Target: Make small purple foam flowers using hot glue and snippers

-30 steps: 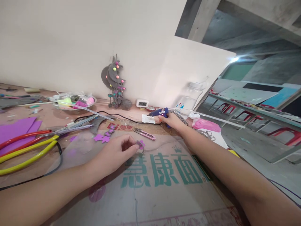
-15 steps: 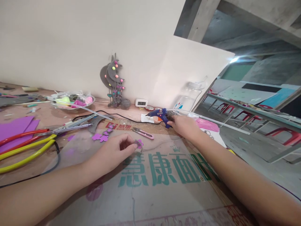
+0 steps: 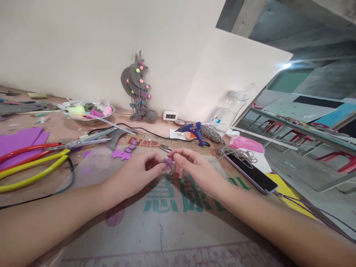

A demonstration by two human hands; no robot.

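Observation:
My left hand [image 3: 140,172] pinches a small purple flower cut-out [image 3: 168,162] with grey yarn about it, held low over the plastic-covered work surface [image 3: 133,230]. Close on its right, my right hand [image 3: 197,168] has its fingertips drawn together at the flower's edge. What lies between those fingertips is too small to make out. More purple flower cut-outs [image 3: 121,154] lie beyond my left hand. A blue glue gun [image 3: 198,134] rests behind my right hand. Partly covered by my fingers is a small pink-handled cutter [image 3: 164,148].
Red- and yellow-handled pliers [image 3: 59,163] and purple foam sheets [image 3: 23,148] lie left. A bowl [image 3: 89,119] of coloured pieces and a grey moon ornament [image 3: 136,89] stand behind. Right are grey yarn [image 3: 236,155], a phone [image 3: 254,174] and a plastic bottle [image 3: 229,111].
My right hand has let go of the glue gun and come left to the flower in my left hand. The glue gun now stands alone, and the view has shifted slightly.

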